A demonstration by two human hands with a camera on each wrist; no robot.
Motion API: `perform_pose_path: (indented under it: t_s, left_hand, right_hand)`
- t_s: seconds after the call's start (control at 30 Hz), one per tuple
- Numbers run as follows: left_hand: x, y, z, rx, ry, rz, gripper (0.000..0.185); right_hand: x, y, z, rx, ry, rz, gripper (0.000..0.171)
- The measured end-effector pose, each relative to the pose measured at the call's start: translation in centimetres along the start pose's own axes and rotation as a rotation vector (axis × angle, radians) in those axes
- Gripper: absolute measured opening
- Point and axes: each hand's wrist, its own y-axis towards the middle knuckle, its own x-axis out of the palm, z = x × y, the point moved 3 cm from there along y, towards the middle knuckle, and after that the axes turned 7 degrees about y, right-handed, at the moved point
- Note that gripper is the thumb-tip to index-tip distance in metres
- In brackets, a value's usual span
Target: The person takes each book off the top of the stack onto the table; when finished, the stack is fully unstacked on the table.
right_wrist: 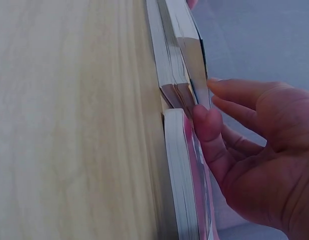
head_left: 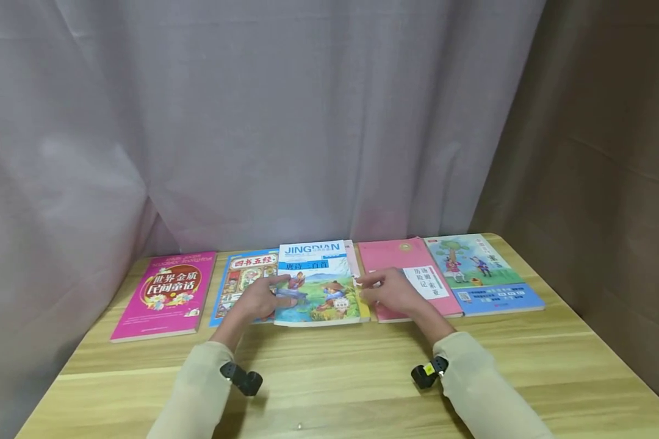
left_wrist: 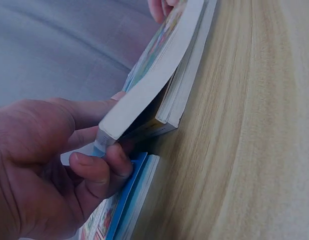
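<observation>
My left hand (head_left: 259, 299) pinches the left edge of the blue-and-white book (head_left: 313, 289) titled JINGDIAN. Its thumb lies over the cover and its fingers are bent beneath, with that edge tilted up in the left wrist view. My right hand (head_left: 392, 292) is at the same book's right edge, fingers loosely bent with the fingertips right by it. Under the JINGDIAN book lies another book (left_wrist: 177, 107), its page edges showing. The blue comic-style book (head_left: 241, 277) is partly hidden by my left hand, and the pink book (head_left: 387, 256) lies beneath my right hand.
A magenta book (head_left: 170, 299) lies at the left of the wooden table (head_left: 329, 378). A green-and-blue book (head_left: 483, 280) lies at the right, against the pink one. Behind the table's back edge hangs a grey curtain (head_left: 285, 122).
</observation>
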Motion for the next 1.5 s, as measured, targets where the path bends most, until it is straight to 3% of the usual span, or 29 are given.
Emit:
perform_pose_path:
  t_s: [0.37, 0.73, 1.07, 1.3, 1.5]
  left_hand:
    - [0.1, -0.7, -2.0, -0.007, -0.235, -0.023, 0.072]
    - [0.2, -1.5, -3.1, -0.024, -0.303, 0.009, 0.078]
    - [0.3, -1.6, -3.5, -0.037, -0.459, -0.035, 0.099]
    - [0.1, -1.9, -3.9, -0.003, -0.531, -0.089, 0.098]
    - [0.1, -2.1, -4.4, 0.048, -0.619, -0.096, 0.095]
  right_hand:
    - [0.5, 0.5, -0.1, 0.073, -0.175, -0.041, 0.044]
    - [0.3, 0.7, -0.1, 0.089, -0.159, -0.048, 0.047]
    - [0.5, 0.8, -0.2, 0.115, -0.163, -0.054, 0.048]
    - [0.4, 0.9, -0.2, 0.113, -0.174, -0.054, 0.048]
    - [0.5, 0.9, -0.2, 0.097, -0.178, -0.052, 0.047]
